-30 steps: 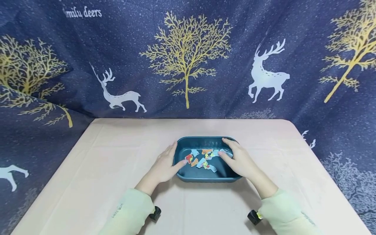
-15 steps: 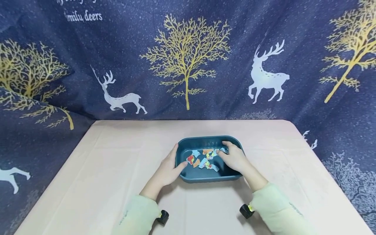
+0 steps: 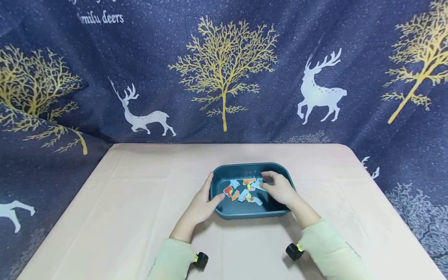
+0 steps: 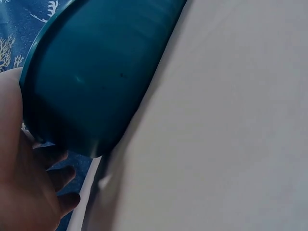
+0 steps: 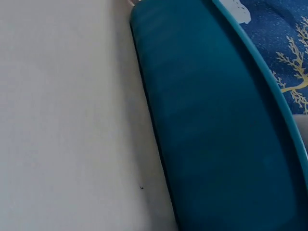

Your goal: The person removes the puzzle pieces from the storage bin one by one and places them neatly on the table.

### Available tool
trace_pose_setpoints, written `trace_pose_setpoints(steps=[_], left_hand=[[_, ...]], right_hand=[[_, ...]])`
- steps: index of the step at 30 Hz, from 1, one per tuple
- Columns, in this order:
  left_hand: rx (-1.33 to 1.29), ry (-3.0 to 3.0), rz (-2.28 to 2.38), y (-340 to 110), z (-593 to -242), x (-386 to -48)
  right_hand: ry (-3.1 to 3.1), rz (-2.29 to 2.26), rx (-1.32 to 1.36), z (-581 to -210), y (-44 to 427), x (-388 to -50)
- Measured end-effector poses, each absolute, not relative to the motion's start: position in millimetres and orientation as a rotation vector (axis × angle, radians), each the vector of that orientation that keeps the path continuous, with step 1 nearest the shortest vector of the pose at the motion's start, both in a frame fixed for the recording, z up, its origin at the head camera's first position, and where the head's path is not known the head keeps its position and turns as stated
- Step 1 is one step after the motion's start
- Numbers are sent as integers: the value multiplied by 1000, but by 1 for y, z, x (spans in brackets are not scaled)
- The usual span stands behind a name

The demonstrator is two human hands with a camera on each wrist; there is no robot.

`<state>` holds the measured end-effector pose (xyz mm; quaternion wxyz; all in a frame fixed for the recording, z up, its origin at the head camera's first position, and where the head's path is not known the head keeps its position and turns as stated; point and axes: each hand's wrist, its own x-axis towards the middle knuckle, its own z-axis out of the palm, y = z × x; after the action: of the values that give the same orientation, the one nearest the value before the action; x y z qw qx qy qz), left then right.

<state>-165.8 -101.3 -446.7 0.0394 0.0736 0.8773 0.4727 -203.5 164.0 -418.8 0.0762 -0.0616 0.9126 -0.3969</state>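
Note:
A dark teal plastic tub (image 3: 252, 215) stands on the table with torn, printed paper pieces (image 3: 245, 195) scattered over its floor. My left hand (image 3: 199, 204) holds the tub's left end, thumb over the rim and fingers along the outside. In the left wrist view that hand (image 4: 29, 183) shows curved fingers (image 4: 62, 178) beside the tub's end wall (image 4: 96, 86). My right hand (image 3: 280, 189) reaches inside the tub at the right, thumb and forefinger apart, touching or just over a light-blue paper piece (image 3: 258, 184). Its other fingers are hidden. The right wrist view shows only the tub's outer wall (image 5: 207, 115).
A pale pink cloth covers the table (image 3: 115, 217). Behind it hangs a dark blue curtain (image 3: 147, 70) with deer and trees. A small black camera (image 3: 201, 260) sits at the left wrist, another camera (image 3: 294, 252) at the right.
My right hand has gone from the tub's right rim to inside it, and the light-blue piece there has shifted left. My left hand stays on the tub, which has moved slightly right.

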Motion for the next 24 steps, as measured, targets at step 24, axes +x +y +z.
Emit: trace_pose_setpoints(steps=[24], left_hand=[[186,2599,1586,-99,-452,-167]], right_hand=[[2869,-816,-198,-416,161,-208]])
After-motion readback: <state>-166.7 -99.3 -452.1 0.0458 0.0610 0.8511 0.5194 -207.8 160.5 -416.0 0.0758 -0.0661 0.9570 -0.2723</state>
